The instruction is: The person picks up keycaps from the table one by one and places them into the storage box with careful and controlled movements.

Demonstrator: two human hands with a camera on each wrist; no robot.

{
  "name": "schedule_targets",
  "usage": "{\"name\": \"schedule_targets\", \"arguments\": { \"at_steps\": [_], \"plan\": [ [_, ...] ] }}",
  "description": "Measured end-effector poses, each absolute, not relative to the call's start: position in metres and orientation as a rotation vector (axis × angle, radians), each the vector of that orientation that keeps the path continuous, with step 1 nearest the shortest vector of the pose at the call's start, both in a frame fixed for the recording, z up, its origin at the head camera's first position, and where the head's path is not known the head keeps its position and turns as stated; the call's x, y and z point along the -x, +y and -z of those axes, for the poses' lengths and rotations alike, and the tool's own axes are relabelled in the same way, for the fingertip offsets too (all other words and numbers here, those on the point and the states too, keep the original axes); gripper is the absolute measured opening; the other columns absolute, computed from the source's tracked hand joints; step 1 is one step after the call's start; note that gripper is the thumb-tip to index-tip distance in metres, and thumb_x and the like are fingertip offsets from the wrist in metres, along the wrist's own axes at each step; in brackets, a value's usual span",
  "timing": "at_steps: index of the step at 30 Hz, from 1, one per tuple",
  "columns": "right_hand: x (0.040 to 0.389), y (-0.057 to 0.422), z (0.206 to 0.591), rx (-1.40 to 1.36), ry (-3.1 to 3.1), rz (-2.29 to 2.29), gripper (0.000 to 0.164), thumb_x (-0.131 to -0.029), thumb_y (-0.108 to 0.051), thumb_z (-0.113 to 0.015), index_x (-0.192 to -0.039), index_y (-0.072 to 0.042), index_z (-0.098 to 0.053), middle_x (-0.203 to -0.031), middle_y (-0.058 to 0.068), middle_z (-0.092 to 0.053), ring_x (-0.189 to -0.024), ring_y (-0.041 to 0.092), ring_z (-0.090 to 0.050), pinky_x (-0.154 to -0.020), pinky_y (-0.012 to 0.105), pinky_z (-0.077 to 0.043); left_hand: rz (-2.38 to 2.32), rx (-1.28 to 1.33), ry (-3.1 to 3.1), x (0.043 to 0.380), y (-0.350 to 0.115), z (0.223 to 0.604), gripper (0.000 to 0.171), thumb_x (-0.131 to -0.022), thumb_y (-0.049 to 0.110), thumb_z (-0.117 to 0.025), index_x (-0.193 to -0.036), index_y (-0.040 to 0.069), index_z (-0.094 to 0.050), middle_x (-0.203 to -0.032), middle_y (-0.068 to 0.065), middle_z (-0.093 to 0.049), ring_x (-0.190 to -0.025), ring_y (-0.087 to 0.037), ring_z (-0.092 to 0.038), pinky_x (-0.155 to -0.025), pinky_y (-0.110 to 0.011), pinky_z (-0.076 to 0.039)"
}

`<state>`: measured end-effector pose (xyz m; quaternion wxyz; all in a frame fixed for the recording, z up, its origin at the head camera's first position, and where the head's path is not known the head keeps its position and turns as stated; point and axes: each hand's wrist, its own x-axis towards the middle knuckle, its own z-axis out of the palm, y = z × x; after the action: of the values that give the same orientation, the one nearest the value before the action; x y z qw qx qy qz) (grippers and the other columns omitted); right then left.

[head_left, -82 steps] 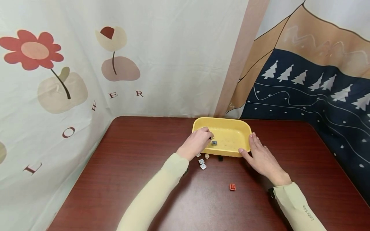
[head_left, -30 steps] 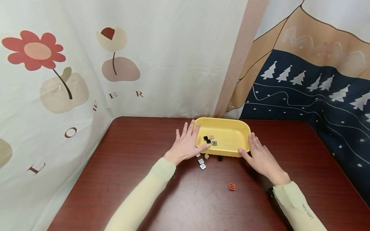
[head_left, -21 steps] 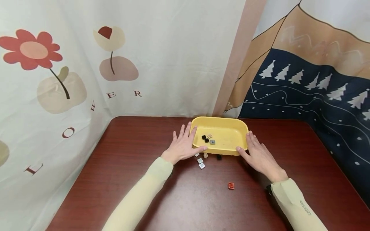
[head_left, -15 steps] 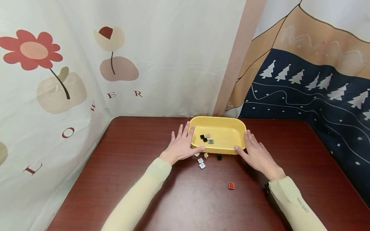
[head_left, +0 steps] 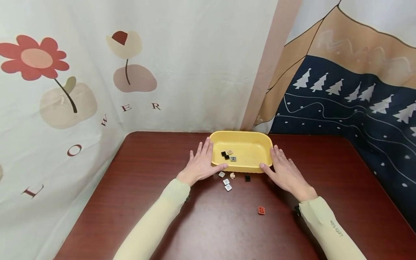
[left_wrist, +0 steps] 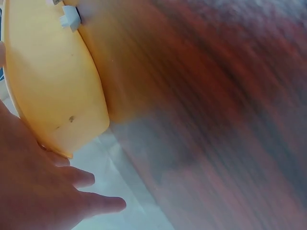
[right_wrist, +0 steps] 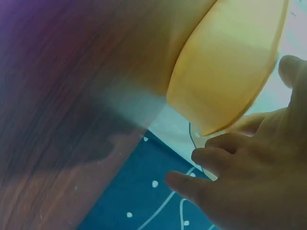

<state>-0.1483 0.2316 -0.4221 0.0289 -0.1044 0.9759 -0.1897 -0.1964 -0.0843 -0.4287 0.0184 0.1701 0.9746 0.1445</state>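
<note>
A shallow yellow plastic basin [head_left: 247, 168] stands near the table's back edge between my two hands. My left hand [head_left: 199, 166] lies along its left end with fingers straight and spread, thumb at the front rim. Against the right end rests my right hand [head_left: 286, 172], fingers extended and thumb at the near corner. Inside the basin are two small black square pieces, one being the upper black piece [head_left: 223, 154], plus a tan piece [head_left: 230, 152] and a grey piece [head_left: 233, 159]. Both wrist views show the fingers along the yellow wall.
In front of the basin lie several white square pieces [head_left: 226, 182], a cream piece [head_left: 232, 176] and a black piece [head_left: 247, 178]. A red square piece [head_left: 261, 210] lies nearer on the dark wood table [head_left: 208, 231]. A printed curtain [head_left: 195, 65] hangs behind.
My left hand has left the basin's inside, where two black pieces and a tan piece now show, and opened against its left end. The basin has since slid slightly left with both hands.
</note>
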Motion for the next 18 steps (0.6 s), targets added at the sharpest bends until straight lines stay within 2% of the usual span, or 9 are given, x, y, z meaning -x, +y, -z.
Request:
{"name": "schedule_targets", "arguments": {
  "at_steps": [9, 18],
  "plan": [
    [0.118, 0.236, 0.412, 0.431, 3.112, 0.512, 0.091, -0.093, -0.067, -0.041, -0.156, -0.011, -0.008, -0.162, 0.008, -0.002, -0.146, 0.034, -0.009, -0.109, 0.062, -0.017, -0.462, -0.497, 3.01, 0.197, -0.085, 0.428, 0.114, -0.079, 0.084, -0.04, -0.156, 0.008, -0.005, -0.162, -0.004, 0.005, -0.147, -0.029, -0.001, -0.108, -0.064, -0.014],
    [0.082, 0.232, 0.409, 0.705, 3.163, 0.423, 0.083, -0.093, -0.066, -0.043, -0.154, -0.013, -0.026, -0.159, 0.008, -0.02, -0.144, 0.031, -0.02, -0.108, 0.056, -0.025, -0.433, -0.5, 3.009, 0.197, -0.082, 0.43, 0.117, -0.076, 0.088, -0.034, -0.156, 0.008, -0.004, -0.161, 0.0, 0.013, -0.146, -0.029, 0.002, -0.109, -0.064, -0.013]
  ]
}}
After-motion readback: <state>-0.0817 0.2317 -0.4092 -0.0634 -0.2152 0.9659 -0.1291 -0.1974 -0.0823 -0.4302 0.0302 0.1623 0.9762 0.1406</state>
